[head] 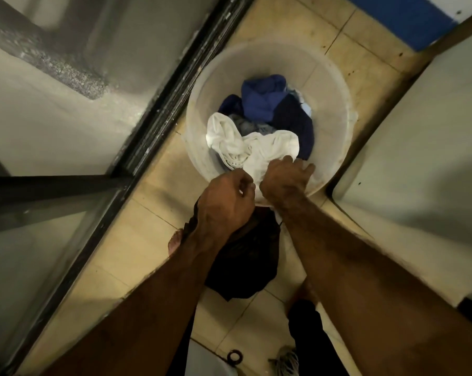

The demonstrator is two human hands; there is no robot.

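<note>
The left hand (226, 202) was curled into a loose fist, and a dark garment (245, 261) hung straight down from beneath it, so it appeared to grip that cloth, though the hold itself was hidden under the knuckles. Just beside it, the right hand (286, 180) reached over the near rim of a translucent basin (335, 109), its fingers bent down into the near edge of a white garment (256, 147) and bunching it, thumb stretched out to the side. The two hands were almost touching.

The white garment lay in the basin directly ahead of both hands. Beyond it, farther from the hands, a blue garment (264, 96) and a navy garment (297, 123) were heaped together. The basin stood on the tiled floor (115, 256). Below the left hand, a bare foot (175, 242) rested on the tiles, and a dark frame (158, 118) ran diagonally off to the left of the hands.
</note>
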